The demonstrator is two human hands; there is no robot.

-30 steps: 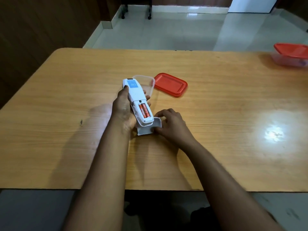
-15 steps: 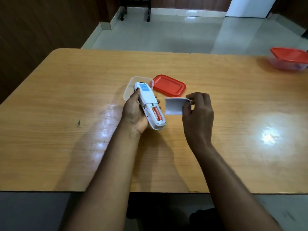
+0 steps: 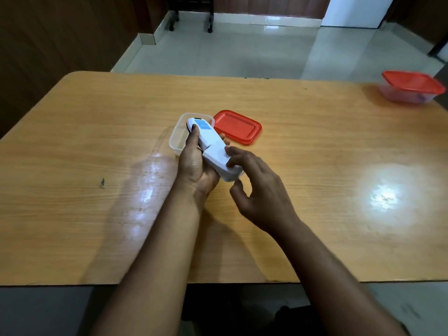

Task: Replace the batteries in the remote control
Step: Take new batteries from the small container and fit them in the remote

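Since a moment ago the battery cover (image 3: pixel 219 157) sits on the remote (image 3: pixel 206 134), gripped by the left hand (image 3: pixel 196 163); right hand (image 3: pixel 257 183), fingers loosely spread, presses it. Next, slide it until it latches.

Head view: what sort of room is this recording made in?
Probably an office or meeting room, though a home is possible: a large bare wooden table, glossy tiled floor, dark wood-panelled walls, and castored furniture legs at the back.

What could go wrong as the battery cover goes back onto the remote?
1. The battery cover looks slightly raised at its far edge; pressed askew by the right hand, it may not latch.
2. The left hand holds the remote above the open clear container; a slip could knock it.
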